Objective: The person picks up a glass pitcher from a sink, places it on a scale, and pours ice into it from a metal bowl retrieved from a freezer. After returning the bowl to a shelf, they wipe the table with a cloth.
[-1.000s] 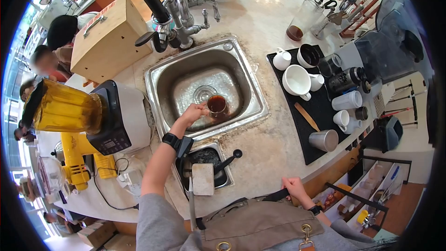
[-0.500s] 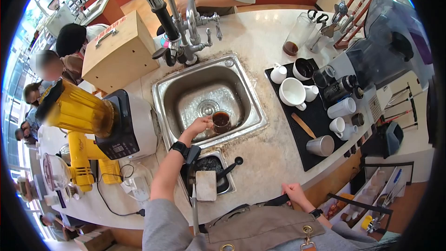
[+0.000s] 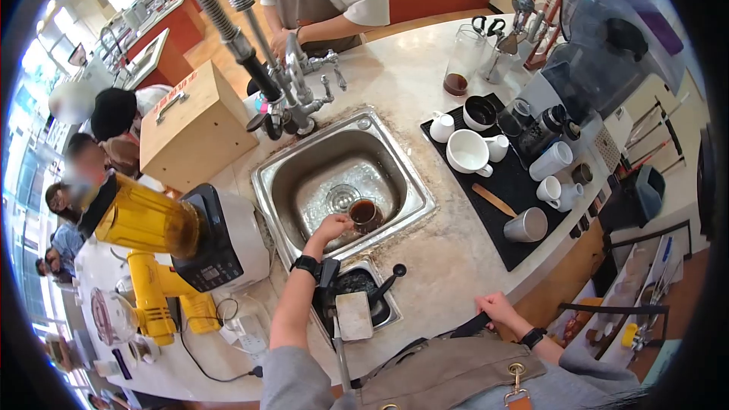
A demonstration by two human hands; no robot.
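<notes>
Gripping glass cup of dark liquid by the handle with left hand, fingers closed at its side. Held over near part of sink, probably to let drips fall inside; cannot tell if raised or resting. Right hand: curled beside dark strap, likely clear of the work; cannot tell if closed on it. Hemmed in left by blender, at far corner by faucet. Nearer the body: small basin with black-handled tool. On black mat, right: white cups, wooden spatula, metal cup. Across surface: person.
</notes>
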